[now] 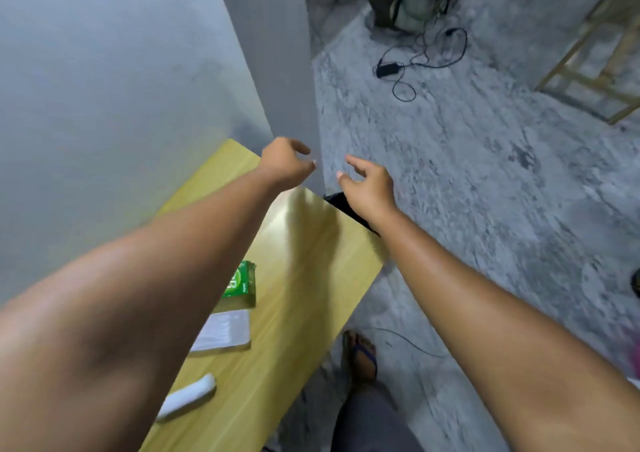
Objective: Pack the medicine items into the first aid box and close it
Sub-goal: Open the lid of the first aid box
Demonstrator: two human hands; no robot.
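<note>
Grey walls (104, 70) meet at a corner behind a yellow wooden surface (304, 243), which runs from 6 o'clock toward 12 o'clock in the head view. Mottled grey concrete floor (485, 192) fills the right half of the view.

Hands:
- Left hand (285, 162) is extended past the far end of the surface, near the wall corner. Its fingers (301, 146) are apart and loosely curled, clamped on nothing.
- Right hand (369, 183) is extended beside it, at 3 o'clock from the left hand, over the far right corner of the surface. Its fingers (356, 164) are apart and hold nothing.
- The two hands are near each other but not touching.

Items on the surface, all lying under the left forearm and well apart from both hands:
- Green box (242, 282), partly hidden by the forearm.
- White flat packet (225, 330), just beside the green box at its 6 o'clock side.
- White roll (188, 396), nearer still to the person, lying on its side.

The first aid box cannot be identified anywhere in view.

Other details: a black cable with an adapter (389, 69) lies on the floor at 12 o'clock. A foot in a blue sandal (362, 354) stands on the floor at 6 o'clock, beside the surface edge. The view is motion-blurred.
</note>
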